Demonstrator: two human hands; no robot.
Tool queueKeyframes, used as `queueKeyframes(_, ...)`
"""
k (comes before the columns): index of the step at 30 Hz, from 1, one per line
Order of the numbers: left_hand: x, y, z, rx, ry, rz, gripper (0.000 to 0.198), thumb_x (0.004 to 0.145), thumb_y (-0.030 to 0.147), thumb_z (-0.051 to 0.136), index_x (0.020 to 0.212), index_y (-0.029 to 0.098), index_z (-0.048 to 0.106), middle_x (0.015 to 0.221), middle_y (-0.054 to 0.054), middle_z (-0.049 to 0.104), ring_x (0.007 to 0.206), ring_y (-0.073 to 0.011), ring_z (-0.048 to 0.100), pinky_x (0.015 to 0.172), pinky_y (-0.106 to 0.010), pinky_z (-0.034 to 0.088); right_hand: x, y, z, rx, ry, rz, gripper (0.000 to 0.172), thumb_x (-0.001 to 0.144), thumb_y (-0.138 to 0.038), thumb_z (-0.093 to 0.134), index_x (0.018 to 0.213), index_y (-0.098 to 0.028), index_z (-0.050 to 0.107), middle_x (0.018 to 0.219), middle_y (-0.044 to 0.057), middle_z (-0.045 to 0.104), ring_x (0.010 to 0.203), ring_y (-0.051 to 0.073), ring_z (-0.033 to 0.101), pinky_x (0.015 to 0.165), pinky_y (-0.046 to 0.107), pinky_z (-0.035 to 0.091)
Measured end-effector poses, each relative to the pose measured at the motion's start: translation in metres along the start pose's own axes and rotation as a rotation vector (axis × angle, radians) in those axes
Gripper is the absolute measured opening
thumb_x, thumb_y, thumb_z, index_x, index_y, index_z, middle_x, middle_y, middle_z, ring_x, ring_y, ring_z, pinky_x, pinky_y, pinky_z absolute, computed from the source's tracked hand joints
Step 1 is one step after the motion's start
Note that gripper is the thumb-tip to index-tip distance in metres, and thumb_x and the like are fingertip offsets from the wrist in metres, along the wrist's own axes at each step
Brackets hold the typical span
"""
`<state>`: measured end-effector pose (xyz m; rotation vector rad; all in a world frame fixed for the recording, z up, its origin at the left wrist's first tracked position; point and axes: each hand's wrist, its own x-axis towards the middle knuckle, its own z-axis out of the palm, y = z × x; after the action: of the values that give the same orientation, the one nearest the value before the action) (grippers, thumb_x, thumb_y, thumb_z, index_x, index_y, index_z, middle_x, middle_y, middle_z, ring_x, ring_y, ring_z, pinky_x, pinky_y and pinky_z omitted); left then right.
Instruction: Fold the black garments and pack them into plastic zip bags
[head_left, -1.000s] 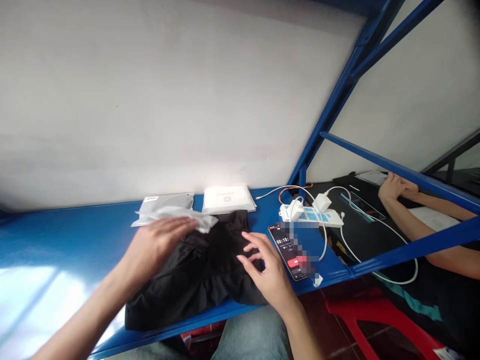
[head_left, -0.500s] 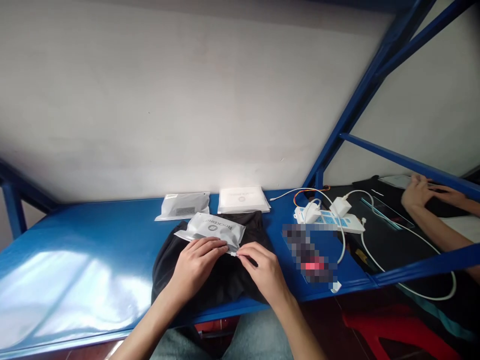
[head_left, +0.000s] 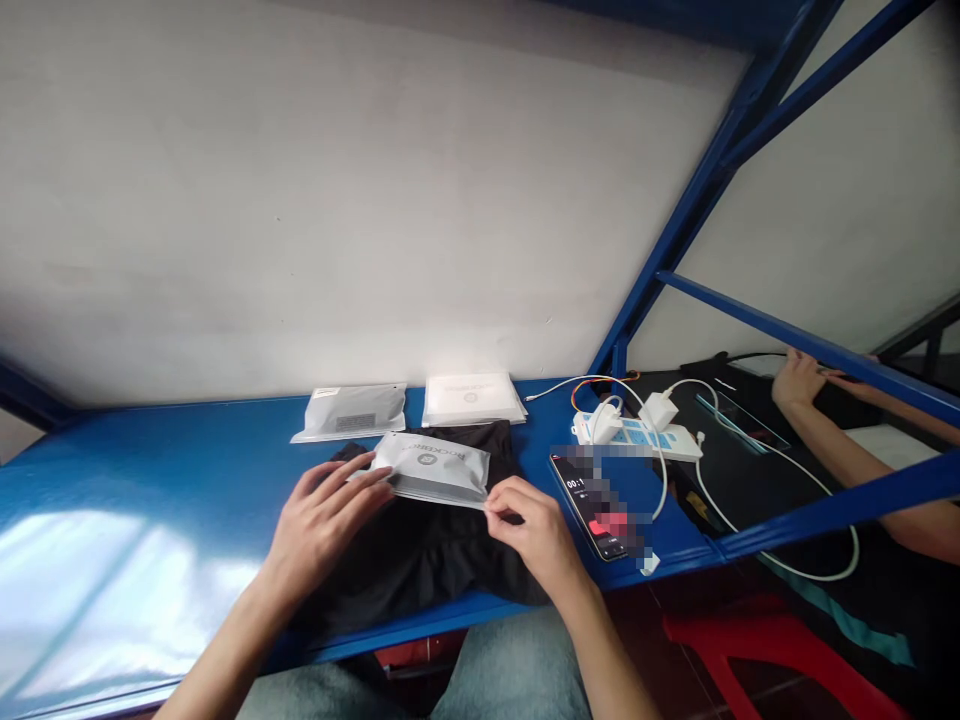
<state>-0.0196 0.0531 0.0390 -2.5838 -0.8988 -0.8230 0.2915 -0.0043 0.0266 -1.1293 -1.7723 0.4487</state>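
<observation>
A folded black garment (head_left: 420, 560) lies on the blue table (head_left: 150, 490) in front of me. On top of it rests a grey zip pouch (head_left: 435, 466) with printed lettering. My left hand (head_left: 319, 520) has its fingers spread, with the fingertips touching the pouch's left end. My right hand (head_left: 529, 530) pinches the pouch's near right corner between thumb and fingers.
Two more flat packets, a grey one (head_left: 352, 412) and a white one (head_left: 471, 399), lie by the wall. A phone (head_left: 592, 505), a power strip (head_left: 637, 432) with chargers and white cables sit at the right. Another person's arms (head_left: 832, 430) rest beyond the blue frame bar. A red stool (head_left: 757, 640) stands below.
The pouch went from crumpled in my left hand to lying flat on the garment. My left hand has slid to its left end and spread; my right hand came to pinch the right corner.
</observation>
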Motion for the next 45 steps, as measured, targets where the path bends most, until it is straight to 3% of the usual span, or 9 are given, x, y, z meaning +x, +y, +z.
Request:
queueKeyframes(4, -0.026, -0.024, -0.012, 0.039, -0.004, -0.051, 0.02, 0.103, 0.025, 0.057, 0.115, 0.029, 0.073, 0.126, -0.003, 0.076, 0.13, -0.0283, 0.064, 0.104, -0.042, 0.047, -0.009, 0.012, -0.011, -0.015, 0.019, 0.031, 0.018, 0.089, -0.011, 0.061, 0.076, -0.022, 0.063, 0.089, 0.003, 0.069, 0.081, 0.016, 0.068, 0.07, 0.025, 0.054)
queueKeyframes(9, -0.022, -0.015, -0.005, -0.143, -0.114, -0.199, 0.022, 0.103, 0.036, 0.056, 0.112, 0.025, 0.073, 0.125, -0.006, 0.076, 0.114, -0.0251, 0.073, 0.094, -0.036, 0.058, -0.014, 0.016, -0.012, 0.028, -0.047, 0.15, 0.014, 0.092, -0.015, 0.057, 0.083, -0.022, 0.066, 0.095, 0.004, 0.067, 0.084, 0.017, 0.068, 0.075, 0.027, 0.059)
queueKeyframes(13, -0.014, -0.008, 0.011, -0.319, -0.193, -0.303, 0.036, 0.099, 0.042, 0.06, 0.131, 0.027, 0.068, 0.142, -0.009, 0.065, 0.114, -0.0259, 0.073, 0.095, -0.038, 0.062, -0.017, 0.007, -0.014, 0.181, -0.166, 0.278, 0.018, 0.092, -0.022, 0.064, 0.109, -0.024, 0.07, 0.119, 0.007, 0.065, 0.095, 0.018, 0.071, 0.082, 0.031, 0.064)
queueKeyframes(19, -0.01, -0.009, 0.018, -0.381, -0.264, -0.234, 0.038, 0.096, 0.04, 0.067, 0.133, 0.034, 0.069, 0.148, -0.006, 0.061, 0.123, -0.0285, 0.069, 0.101, -0.044, 0.059, -0.023, -0.035, 0.013, -0.014, 0.026, 0.112, 0.021, 0.099, -0.022, 0.058, 0.107, -0.026, 0.077, 0.101, 0.008, 0.074, 0.094, 0.021, 0.073, 0.084, 0.033, 0.064)
queueKeyframes(23, 0.003, 0.001, 0.016, -0.397, -0.141, -0.226, 0.028, 0.102, 0.036, 0.057, 0.119, 0.027, 0.077, 0.127, -0.006, 0.075, 0.117, -0.0256, 0.072, 0.101, -0.041, 0.059, -0.02, -0.051, 0.047, -0.112, -0.179, 0.045, 0.04, 0.101, -0.013, 0.048, 0.133, -0.024, 0.069, 0.131, 0.009, 0.072, 0.12, 0.024, 0.07, 0.105, 0.038, 0.058)
queueKeyframes(29, 0.028, 0.021, 0.009, -0.472, -0.004, -0.231, 0.024, 0.101, 0.034, 0.058, 0.104, 0.025, 0.08, 0.118, -0.007, 0.077, 0.11, -0.0236, 0.073, 0.096, -0.037, 0.06, 0.006, -0.046, 0.073, -0.546, -0.145, 0.091, 0.054, 0.098, -0.015, 0.054, 0.152, -0.021, 0.05, 0.152, 0.017, 0.055, 0.141, 0.037, 0.05, 0.113, 0.06, 0.047)
queueKeyframes(33, 0.03, 0.005, 0.014, -0.579, 0.012, -0.551, 0.031, 0.1, 0.046, 0.054, 0.104, 0.023, 0.075, 0.12, -0.01, 0.074, 0.103, -0.0266, 0.074, 0.081, -0.035, 0.062, 0.018, -0.038, 0.085, -0.67, -0.219, 0.204, 0.057, 0.095, -0.02, 0.064, 0.15, -0.023, 0.05, 0.146, 0.021, 0.058, 0.135, 0.042, 0.055, 0.105, 0.065, 0.049)
queueKeyframes(38, 0.042, -0.029, 0.038, -1.019, -0.26, -1.076, 0.052, 0.081, 0.061, 0.071, 0.111, 0.02, 0.063, 0.071, -0.003, 0.071, 0.061, -0.0245, 0.072, 0.05, -0.031, 0.056, 0.021, -0.032, 0.092, -0.704, -0.324, 0.211, 0.054, 0.091, -0.015, 0.069, 0.143, -0.027, 0.058, 0.131, 0.016, 0.068, 0.123, 0.037, 0.065, 0.099, 0.054, 0.054)
queueKeyframes(45, 0.07, -0.038, 0.047, -1.314, -0.194, -1.165, 0.054, 0.056, 0.054, 0.089, 0.08, 0.016, 0.06, 0.072, -0.003, 0.068, 0.065, -0.0186, 0.068, 0.061, -0.031, 0.057, 0.008, -0.041, 0.059, -0.556, -0.406, -0.002, 0.065, 0.085, -0.01, 0.076, 0.141, -0.037, 0.057, 0.14, 0.003, 0.065, 0.125, 0.029, 0.063, 0.1, 0.04, 0.056)
